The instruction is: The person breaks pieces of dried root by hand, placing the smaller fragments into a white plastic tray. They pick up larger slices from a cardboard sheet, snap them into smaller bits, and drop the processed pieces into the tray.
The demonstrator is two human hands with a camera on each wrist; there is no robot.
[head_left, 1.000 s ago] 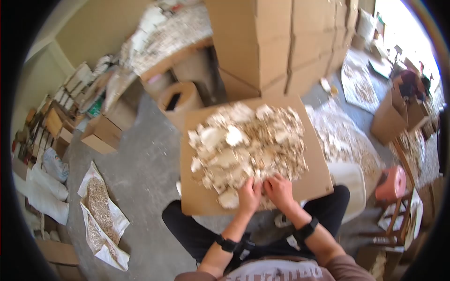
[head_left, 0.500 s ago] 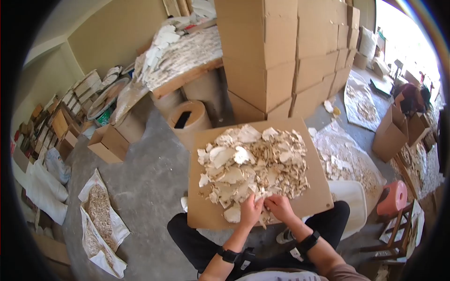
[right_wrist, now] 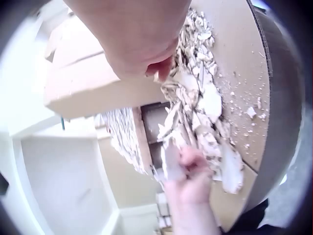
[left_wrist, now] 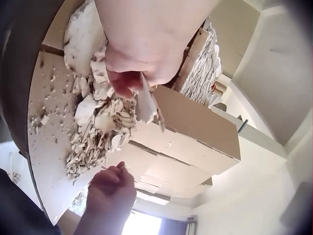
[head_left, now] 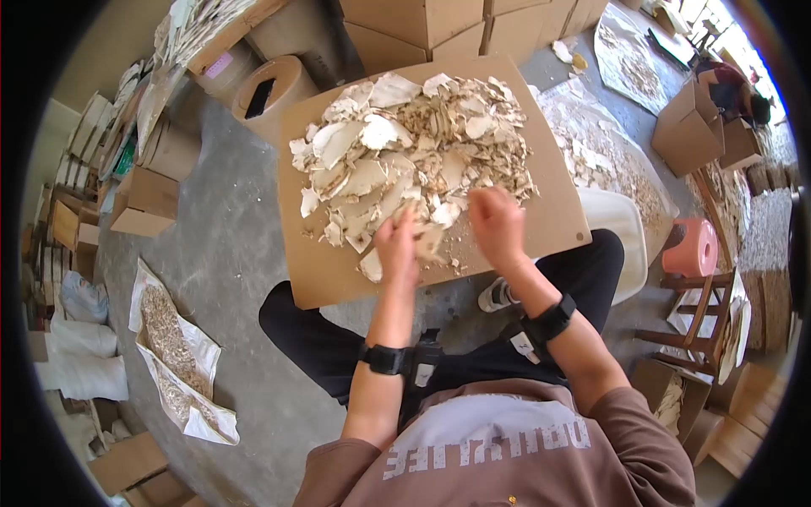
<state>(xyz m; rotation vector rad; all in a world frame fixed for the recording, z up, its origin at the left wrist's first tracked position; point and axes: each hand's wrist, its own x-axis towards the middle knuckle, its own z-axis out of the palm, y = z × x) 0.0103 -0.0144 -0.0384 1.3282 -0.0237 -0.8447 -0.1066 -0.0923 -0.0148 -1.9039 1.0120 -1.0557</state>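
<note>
My left hand (head_left: 397,245) grips a thin, pale flake with a brownish edge (left_wrist: 145,105), held above the near part of the heap. To its right, my right hand (head_left: 498,226) is raised over the board with fingers curled and fingertips together. A thin sliver (left_wrist: 122,167) shows at those fingertips in the left wrist view. Beyond both hands spreads a heap of cream and brown broken flakes (head_left: 372,175), with large flat sheets at left and small chips at right. The heap lies on a cardboard board (head_left: 541,215) over the person's knees.
A translucent white tub (head_left: 629,245) stands right of the board, near a pink stool (head_left: 690,247). Stacked cartons (head_left: 414,29) rise behind. A phone (head_left: 260,99) lies on a round drum at back left. An open sack of chips (head_left: 169,338) lies on the floor.
My hands were together at the heap's near edge and are now apart, the left with a flake in it. The head view has tilted downward.
</note>
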